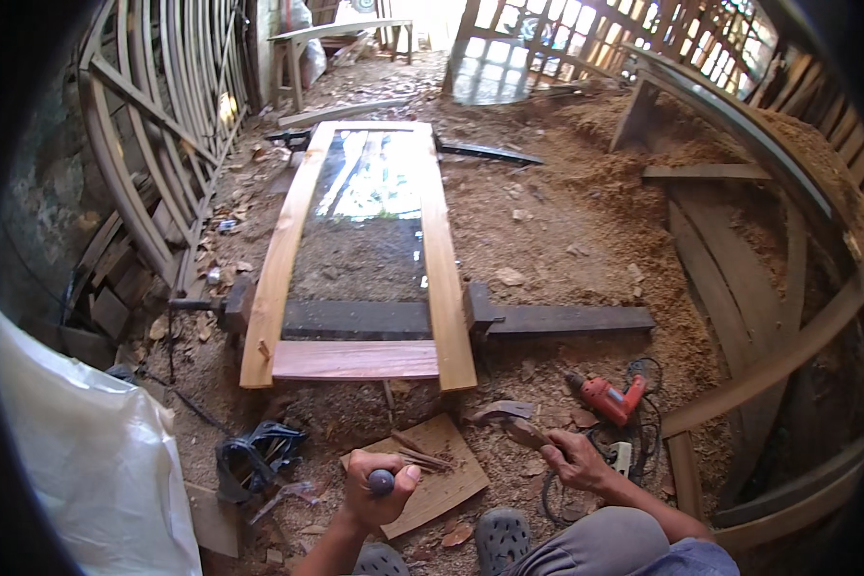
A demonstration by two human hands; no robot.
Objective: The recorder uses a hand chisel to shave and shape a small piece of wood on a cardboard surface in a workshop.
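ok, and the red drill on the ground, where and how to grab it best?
Probably by its handle, from above on the right: the red drill lies on its side, chuck to the left, handle angling away at its right end. I'd stay clear of the cord near the handle. The right hand would first need to put down the hammer.

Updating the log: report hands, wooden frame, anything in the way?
Left hand gripping dark round-ended handle. Right hand holding wooden-handled hammer. Pale rectangular wooden frame lying ahead. Possibly in the way: brown wooden board, thin sticks atop.
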